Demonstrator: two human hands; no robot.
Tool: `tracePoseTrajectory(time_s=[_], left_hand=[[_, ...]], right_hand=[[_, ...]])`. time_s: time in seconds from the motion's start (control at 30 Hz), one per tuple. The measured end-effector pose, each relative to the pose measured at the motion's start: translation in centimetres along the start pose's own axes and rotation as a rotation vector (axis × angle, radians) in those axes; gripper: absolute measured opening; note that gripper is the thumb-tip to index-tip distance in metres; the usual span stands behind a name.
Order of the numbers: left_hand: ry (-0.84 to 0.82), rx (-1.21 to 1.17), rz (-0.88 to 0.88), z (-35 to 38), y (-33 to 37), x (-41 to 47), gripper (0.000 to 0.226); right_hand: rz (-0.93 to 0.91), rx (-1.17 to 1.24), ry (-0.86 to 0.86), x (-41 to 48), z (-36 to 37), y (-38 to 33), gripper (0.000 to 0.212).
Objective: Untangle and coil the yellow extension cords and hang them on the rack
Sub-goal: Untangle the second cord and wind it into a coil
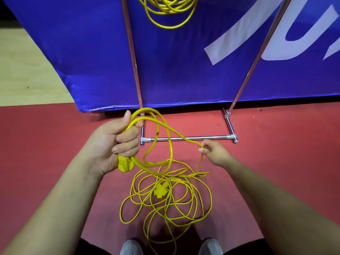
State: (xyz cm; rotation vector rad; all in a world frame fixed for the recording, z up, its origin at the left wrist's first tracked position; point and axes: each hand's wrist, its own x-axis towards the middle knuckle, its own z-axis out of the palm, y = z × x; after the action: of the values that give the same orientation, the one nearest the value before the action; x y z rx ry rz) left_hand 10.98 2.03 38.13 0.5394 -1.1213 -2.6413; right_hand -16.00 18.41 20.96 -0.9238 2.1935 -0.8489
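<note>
My left hand (117, 144) is closed around a couple of loops of a yellow extension cord (166, 197), with its yellow plug end (124, 165) hanging just under the fist. From those loops the cord runs right to my right hand (214, 152), which pinches it between thumb and fingers. The remainder lies in a tangled pile on the red floor between my feet, a second yellow plug (159, 192) in its middle. Another coiled yellow cord (170, 12) hangs high on the metal rack (185, 138), cut off by the top edge.
The rack's chrome uprights and its base bar stand on the red floor right behind my hands. A blue banner (184, 61) with white lettering hangs behind the rack. Pale wooden flooring (24, 70) shows at the left. The toes of my grey shoes (131, 247) sit at the bottom edge.
</note>
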Motion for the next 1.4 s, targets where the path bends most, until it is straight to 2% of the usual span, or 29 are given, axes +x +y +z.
tracePoseTrajectory(time_s=[0.03, 0.1, 0.17, 0.2, 0.27, 0.33, 0.37, 0.43, 0.5, 0.53, 0.57, 0.7, 0.77, 0.87, 0.93, 1.03, 1.1, 1.17, 1.4], left_hand=[[0.024, 0.01, 0.013, 0.1, 0.1, 0.0, 0.04], [0.06, 0.032, 0.04, 0.1, 0.1, 0.0, 0.034], [0.153, 0.101, 0.071, -0.1, 0.0, 0.1, 0.031], [0.214, 0.152, 0.093, -0.2, -0.1, 0.3, 0.03], [0.293, 0.259, 0.141, -0.3, -0.4, 0.6, 0.028], [0.302, 0.363, 0.169, -0.1, -1.0, 0.8, 0.027], [0.298, 0.413, 0.169, 0.0, -1.3, 0.9, 0.027], [0.281, 0.49, 0.134, 0.3, -1.9, 1.1, 0.027], [0.244, 0.535, 0.069, 0.9, -2.7, 1.3, 0.027], [0.218, 0.545, 0.024, 1.1, -3.2, 1.3, 0.027], [0.192, 0.542, -0.023, 1.4, -3.6, 1.2, 0.027], [0.0, 0.514, -0.096, 2.1, -3.6, 0.4, 0.027], [-0.058, 0.387, -0.058, 2.1, -2.9, 0.3, 0.024], [0.064, 0.166, -0.017, 1.8, -2.3, 0.7, 0.021], [0.127, 0.148, -0.038, 1.4, -2.3, 0.8, 0.019], [0.17, 0.385, -0.137, 0.8, -2.6, 1.0, 0.02], [0.213, 0.466, -0.217, 0.9, -2.7, 1.0, 0.019], [0.236, 0.456, -0.255, 0.9, -2.7, 0.9, 0.02], [0.168, 0.439, -0.269, 1.8, -3.6, 1.0, 0.028]], right_hand=[[0.029, 0.05, -0.004, -0.1, 0.3, 0.0, 0.016], [0.138, 0.311, 0.005, -0.3, 0.6, -0.4, 0.015], [0.263, 0.591, 0.02, -0.7, 0.7, -1.5, 0.014], [0.289, 0.649, 0.04, -0.8, 0.6, -2.4, 0.014], [0.231, 0.556, 0.102, -1.1, 0.2, -4.5, 0.017], [0.062, 0.143, 0.115, -1.6, -0.8, -7.3, 0.02], [-0.015, -0.078, 0.032, -2.2, -1.5, -8.9, 0.017], [-0.059, -0.317, -0.294, -4.1, -2.6, -12.2, 0.014], [-0.074, -0.325, -0.626, -6.6, -3.3, -15.2, 0.012], [-0.115, -0.257, -0.723, -7.6, -3.4, -16.4, 0.013], [-0.17, -0.15, -0.751, -8.3, -3.6, -17.2, 0.014], [-0.3, 0.333, -0.438, -7.7, -4.9, -17.9, 0.018], [-0.3, 0.411, -0.441, -6.7, -5.6, -16.1, 0.02], [-0.249, 0.218, -0.538, -5.1, -5.6, -11.6, 0.015], [-0.201, 0.172, -0.514, -4.3, -5.0, -8.9, 0.009], [-0.094, 0.433, -0.36, -3.7, -4.3, -7.5, 0.005], [-0.122, 0.522, -0.272, -3.6, -4.3, -8.2, 0.006], [-0.175, 0.483, -0.234, -3.7, -4.7, -9.5, 0.011], [-0.444, -0.039, -0.276, -7.4, -3.0, -16.6, 0.012]])
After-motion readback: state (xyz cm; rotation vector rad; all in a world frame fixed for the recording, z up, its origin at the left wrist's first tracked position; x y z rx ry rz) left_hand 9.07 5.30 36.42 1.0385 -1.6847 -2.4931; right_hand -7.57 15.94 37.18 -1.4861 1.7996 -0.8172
